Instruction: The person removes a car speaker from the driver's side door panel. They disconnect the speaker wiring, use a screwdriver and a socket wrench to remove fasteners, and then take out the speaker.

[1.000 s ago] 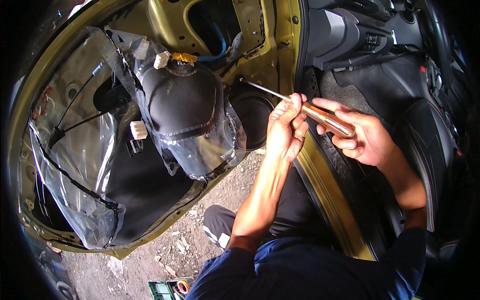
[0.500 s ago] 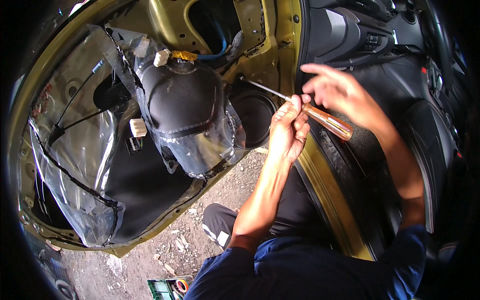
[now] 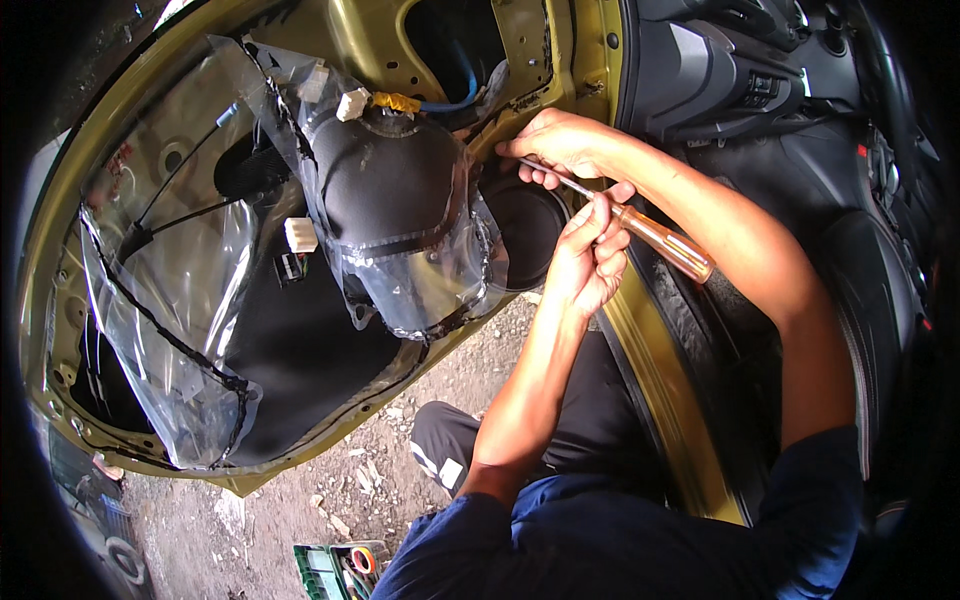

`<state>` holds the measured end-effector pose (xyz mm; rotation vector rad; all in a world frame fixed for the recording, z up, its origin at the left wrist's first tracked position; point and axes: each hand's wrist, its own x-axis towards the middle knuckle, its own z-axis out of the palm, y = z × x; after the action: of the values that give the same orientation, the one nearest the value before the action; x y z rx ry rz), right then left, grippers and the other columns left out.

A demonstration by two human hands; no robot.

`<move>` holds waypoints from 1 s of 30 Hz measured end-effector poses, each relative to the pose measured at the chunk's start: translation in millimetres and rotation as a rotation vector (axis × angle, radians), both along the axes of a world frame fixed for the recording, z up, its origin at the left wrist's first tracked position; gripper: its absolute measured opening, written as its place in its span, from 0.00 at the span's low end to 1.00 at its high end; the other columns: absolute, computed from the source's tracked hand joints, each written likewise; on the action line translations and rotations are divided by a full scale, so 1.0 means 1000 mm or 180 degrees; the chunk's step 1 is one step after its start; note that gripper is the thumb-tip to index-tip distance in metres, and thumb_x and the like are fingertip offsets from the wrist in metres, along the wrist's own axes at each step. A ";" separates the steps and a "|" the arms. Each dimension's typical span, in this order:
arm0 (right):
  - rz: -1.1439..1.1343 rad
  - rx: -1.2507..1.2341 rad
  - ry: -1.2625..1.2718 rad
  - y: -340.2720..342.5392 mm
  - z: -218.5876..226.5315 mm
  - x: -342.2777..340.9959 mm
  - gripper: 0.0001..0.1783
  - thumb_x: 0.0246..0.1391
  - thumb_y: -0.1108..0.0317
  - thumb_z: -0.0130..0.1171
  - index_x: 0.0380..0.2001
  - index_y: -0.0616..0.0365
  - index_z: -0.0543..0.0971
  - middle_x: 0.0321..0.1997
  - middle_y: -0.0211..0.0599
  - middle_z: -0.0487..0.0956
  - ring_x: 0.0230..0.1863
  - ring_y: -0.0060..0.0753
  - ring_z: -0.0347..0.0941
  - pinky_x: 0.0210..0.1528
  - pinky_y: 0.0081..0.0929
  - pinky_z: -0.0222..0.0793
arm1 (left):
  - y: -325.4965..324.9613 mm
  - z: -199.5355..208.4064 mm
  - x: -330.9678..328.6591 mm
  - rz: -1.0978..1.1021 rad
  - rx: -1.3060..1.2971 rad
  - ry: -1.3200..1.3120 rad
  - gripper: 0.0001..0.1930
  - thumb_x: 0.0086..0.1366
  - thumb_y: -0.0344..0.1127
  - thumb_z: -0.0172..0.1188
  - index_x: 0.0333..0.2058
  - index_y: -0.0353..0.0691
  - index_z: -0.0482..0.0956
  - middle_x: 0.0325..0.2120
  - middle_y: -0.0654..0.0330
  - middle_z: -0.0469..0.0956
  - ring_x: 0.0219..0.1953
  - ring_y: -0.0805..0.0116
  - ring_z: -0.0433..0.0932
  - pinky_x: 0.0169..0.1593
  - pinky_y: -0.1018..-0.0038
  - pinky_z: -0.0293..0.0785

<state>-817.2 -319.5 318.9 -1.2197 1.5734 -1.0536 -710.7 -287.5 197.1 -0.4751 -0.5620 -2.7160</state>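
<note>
A screwdriver (image 3: 668,243) with a clear amber handle and thin metal shaft slants up to the left. My left hand (image 3: 592,252) is closed around the front of its handle and the base of the shaft. My right hand (image 3: 560,145) is at the shaft's far end, its thumb and fingertips pinched together close to the tip. Whatever sits between those fingertips is too small to make out. Both hands are beside a round black speaker (image 3: 525,238) in the stripped gold car door (image 3: 350,35). Clear plastic sheeting (image 3: 420,285) with black sealant covers a dark moulded bulge left of the speaker.
White connectors (image 3: 300,235) and a blue cable (image 3: 450,104) with yellow tape hang at the door. A gold sill (image 3: 655,385) and black seat (image 3: 850,260) are on the right. Below lie gravelly ground (image 3: 300,500) and a green toolbox (image 3: 318,572) with a tape roll.
My right hand has moved left from above the screwdriver handle to the shaft's tip, its spread fingers now pinched. My left hand keeps its grip on the screwdriver. The view has shifted slightly.
</note>
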 end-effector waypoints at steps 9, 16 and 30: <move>-0.0505 -0.0770 0.1941 -0.002 -0.011 0.010 0.16 0.57 0.63 0.68 0.21 0.64 0.83 0.14 0.35 0.77 0.14 0.23 0.72 0.18 0.28 0.68 | 0.003 -0.013 0.017 0.0742 -0.0136 -0.0746 0.24 0.75 0.45 0.56 0.56 0.28 0.73 0.22 0.72 0.58 0.21 0.84 0.57 0.18 0.86 0.54; -0.0118 -0.2114 0.4899 0.008 -0.023 0.018 0.10 0.49 0.70 0.59 0.19 0.64 0.81 0.22 0.49 0.81 0.29 0.50 0.84 0.29 0.43 0.79 | -0.014 -0.033 0.025 0.0761 0.0456 -0.0897 0.21 0.76 0.42 0.54 0.55 0.28 0.73 0.23 0.71 0.57 0.20 0.82 0.55 0.17 0.85 0.52; 0.0755 -0.1646 0.3943 0.099 -0.087 0.011 0.13 0.65 0.66 0.54 0.34 0.67 0.77 0.26 0.53 0.81 0.28 0.52 0.83 0.29 0.45 0.80 | -0.009 -0.050 0.034 0.1123 0.0286 -0.1332 0.16 0.78 0.46 0.47 0.40 0.39 0.73 0.23 0.69 0.64 0.19 0.80 0.55 0.20 0.82 0.52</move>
<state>-805.8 -220.8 232.4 -2.6603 1.9497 -0.5085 -676.6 -296.8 147.0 0.2081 -0.5603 -2.4833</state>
